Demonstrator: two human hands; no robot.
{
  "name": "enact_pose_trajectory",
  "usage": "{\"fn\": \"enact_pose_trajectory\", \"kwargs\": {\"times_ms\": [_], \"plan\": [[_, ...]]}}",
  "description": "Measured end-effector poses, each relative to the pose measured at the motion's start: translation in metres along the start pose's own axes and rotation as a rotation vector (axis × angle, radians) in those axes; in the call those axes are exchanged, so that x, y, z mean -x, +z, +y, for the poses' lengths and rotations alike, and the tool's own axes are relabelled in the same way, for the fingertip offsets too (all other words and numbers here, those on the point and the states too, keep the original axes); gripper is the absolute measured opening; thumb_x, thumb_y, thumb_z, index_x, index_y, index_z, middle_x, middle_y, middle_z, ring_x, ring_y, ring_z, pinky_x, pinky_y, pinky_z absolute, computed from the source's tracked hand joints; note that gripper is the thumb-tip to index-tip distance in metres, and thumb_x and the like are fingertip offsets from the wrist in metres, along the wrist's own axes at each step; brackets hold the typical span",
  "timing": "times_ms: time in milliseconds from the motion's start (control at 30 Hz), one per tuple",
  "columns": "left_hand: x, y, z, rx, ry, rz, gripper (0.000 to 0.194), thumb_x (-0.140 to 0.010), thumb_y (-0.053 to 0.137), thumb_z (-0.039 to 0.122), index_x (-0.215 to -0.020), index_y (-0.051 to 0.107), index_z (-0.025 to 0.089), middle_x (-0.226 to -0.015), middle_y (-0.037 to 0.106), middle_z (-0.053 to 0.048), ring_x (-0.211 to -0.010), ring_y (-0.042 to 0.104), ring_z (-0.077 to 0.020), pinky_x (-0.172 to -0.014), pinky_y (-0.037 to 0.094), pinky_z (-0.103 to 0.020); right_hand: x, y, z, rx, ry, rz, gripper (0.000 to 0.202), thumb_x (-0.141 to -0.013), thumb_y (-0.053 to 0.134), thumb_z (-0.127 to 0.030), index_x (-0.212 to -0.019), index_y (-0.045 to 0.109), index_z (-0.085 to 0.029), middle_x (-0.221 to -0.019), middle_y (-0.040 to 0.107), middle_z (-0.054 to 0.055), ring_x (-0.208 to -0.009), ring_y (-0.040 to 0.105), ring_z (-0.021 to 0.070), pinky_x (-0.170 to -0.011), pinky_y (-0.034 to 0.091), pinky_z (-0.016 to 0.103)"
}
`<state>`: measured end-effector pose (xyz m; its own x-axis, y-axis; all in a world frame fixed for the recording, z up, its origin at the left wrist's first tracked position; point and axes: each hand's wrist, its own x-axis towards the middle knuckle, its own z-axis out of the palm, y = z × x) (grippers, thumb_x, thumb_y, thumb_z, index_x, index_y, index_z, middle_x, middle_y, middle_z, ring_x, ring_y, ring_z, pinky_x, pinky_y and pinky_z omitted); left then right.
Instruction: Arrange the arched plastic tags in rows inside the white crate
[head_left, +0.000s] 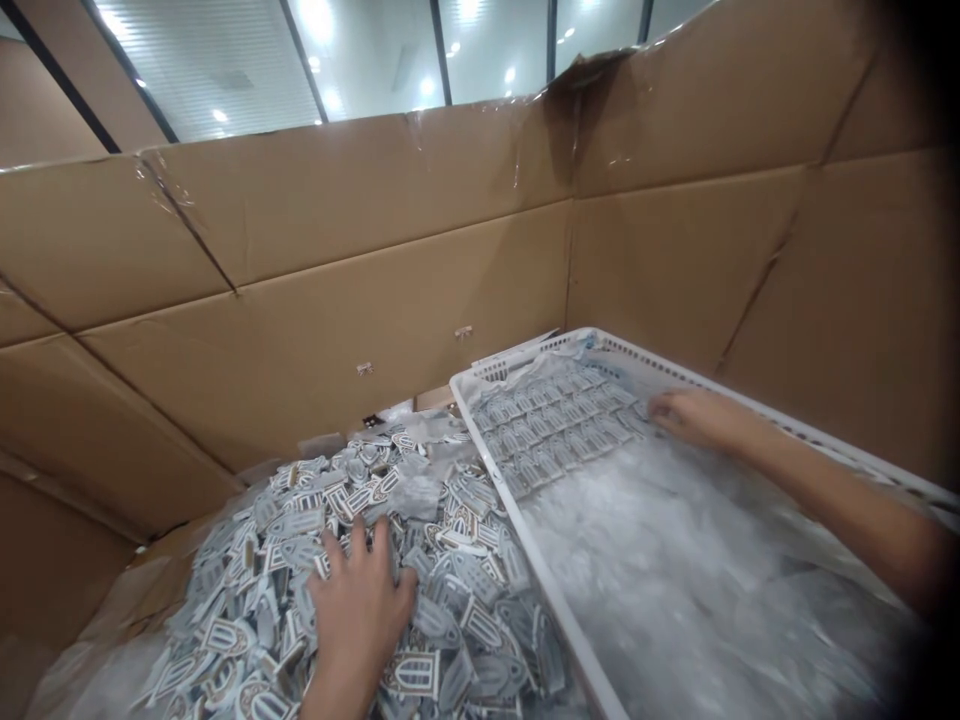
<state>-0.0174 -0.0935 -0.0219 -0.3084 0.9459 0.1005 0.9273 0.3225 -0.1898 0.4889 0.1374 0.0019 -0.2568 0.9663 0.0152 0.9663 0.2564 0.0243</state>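
Note:
A large heap of small arched, window-shaped pieces [225,636] in white, grey and brown fills the lower left. My left hand [360,600] rests on the heap, its fingers spread and nothing held. To the right, a white plastic basket [551,590] holds rows of similar grey pieces [559,420] at its far end, on clear plastic sheeting. My right hand [679,412] is at the right end of these rows, fingers curled together. Whatever is between those fingertips is too small and blurred to make out.
Tall brown cardboard walls [337,290] enclose the heap and basket at the back and sides. Crumpled clear plastic [645,580] covers the near part of the basket. Loose plastic film lies at the lower left. Glass panels with bright lights show above the cardboard.

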Motion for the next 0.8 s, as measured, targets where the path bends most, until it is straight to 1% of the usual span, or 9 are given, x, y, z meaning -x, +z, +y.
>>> {"fn": "enact_pose_trajectory", "kwargs": {"times_ms": [133,233,333,400,500,533,633,767,800], "plan": [[0.000,0.003,-0.005,-0.007,0.022,-0.015,0.064,-0.105,0.040,0.035,-0.167,0.050,0.025,-0.176,0.041,-0.013,-0.163,0.025,-0.0548,-0.109,0.048,-0.073,0.002,-0.002,0.001,-0.006,0.022,0.015,0.032,-0.105,0.046,-0.026,-0.114,0.076,-0.019,-0.121,0.077,0.013,-0.109,0.070,0.0273,-0.089,0.048,0.036],[-0.001,-0.001,-0.011,0.053,0.035,-0.062,0.065,-0.106,0.043,0.044,-0.168,0.048,0.025,-0.178,0.039,-0.012,-0.163,0.025,-0.0555,-0.115,0.042,-0.077,0.003,-0.003,0.003,-0.011,0.037,0.020,0.031,-0.104,0.047,-0.025,-0.114,0.076,-0.019,-0.121,0.077,0.013,-0.110,0.069,0.0274,-0.090,0.047,0.036],[0.000,-0.012,-0.011,0.135,0.091,-0.086,0.069,-0.106,0.046,0.051,-0.169,0.047,0.024,-0.176,0.042,-0.013,-0.162,0.031,-0.0538,-0.122,0.036,-0.078,0.003,-0.003,0.002,-0.016,0.036,0.010,0.032,-0.105,0.047,-0.027,-0.115,0.075,-0.019,-0.122,0.077,0.013,-0.110,0.069,0.0269,-0.090,0.047,0.035],[-0.003,-0.023,-0.004,0.216,0.216,-0.091,0.068,-0.105,0.049,0.049,-0.168,0.047,0.025,-0.173,0.047,-0.013,-0.161,0.036,-0.0481,-0.126,0.037,-0.071,0.003,-0.004,0.002,-0.014,0.032,0.005,0.032,-0.105,0.046,-0.026,-0.116,0.075,-0.018,-0.123,0.077,0.013,-0.111,0.069,0.0261,-0.091,0.047,0.035],[-0.016,-0.041,0.015,0.380,0.466,-0.141,0.059,-0.107,0.047,0.036,-0.164,0.051,0.024,-0.164,0.057,-0.013,-0.152,0.053,-0.0336,-0.126,0.045,-0.050,0.005,-0.004,0.002,-0.005,0.035,0.011,0.032,-0.104,0.046,-0.024,-0.115,0.075,-0.017,-0.125,0.076,0.014,-0.112,0.069,0.0261,-0.093,0.048,0.034],[-0.022,-0.044,0.023,0.416,0.491,-0.166,0.055,-0.108,0.042,0.033,-0.161,0.054,0.022,-0.159,0.060,-0.014,-0.148,0.057,-0.0318,-0.125,0.046,-0.046,0.005,-0.004,0.002,-0.003,0.039,0.014,0.032,-0.104,0.045,-0.024,-0.115,0.075,-0.017,-0.125,0.076,0.014,-0.113,0.069,0.0264,-0.093,0.048,0.034],[-0.045,-0.044,0.044,0.445,0.408,-0.198,0.056,-0.111,0.033,0.044,-0.147,0.061,0.012,-0.135,0.072,-0.023,-0.131,0.067,-0.0382,-0.116,0.049,-0.051,0.007,-0.003,0.003,-0.003,0.041,0.026,0.032,-0.104,0.046,-0.025,-0.114,0.075,-0.018,-0.124,0.076,0.014,-0.112,0.070,0.0271,-0.090,0.048,0.035],[-0.067,-0.022,0.064,0.648,0.252,-0.277,0.074,-0.100,0.045,0.076,-0.123,0.068,0.009,-0.112,0.076,-0.029,-0.113,0.073,-0.0460,-0.103,0.051,-0.052,0.008,-0.003,0.002,-0.009,0.039,0.044,0.031,-0.103,0.045,-0.024,-0.113,0.075,-0.018,-0.122,0.077,0.013,-0.108,0.070,0.0256,-0.088,0.047,0.034],[-0.070,-0.016,0.068,0.674,0.231,-0.269,0.079,-0.098,0.046,0.079,-0.125,0.067,0.008,-0.113,0.076,-0.032,-0.115,0.072,-0.0482,-0.102,0.050,-0.052,0.008,-0.003,0.001,-0.008,0.039,0.047,0.032,-0.103,0.045,-0.024,-0.112,0.075,-0.018,-0.122,0.077,0.013,-0.107,0.070,0.0252,-0.087,0.046,0.033]]}}
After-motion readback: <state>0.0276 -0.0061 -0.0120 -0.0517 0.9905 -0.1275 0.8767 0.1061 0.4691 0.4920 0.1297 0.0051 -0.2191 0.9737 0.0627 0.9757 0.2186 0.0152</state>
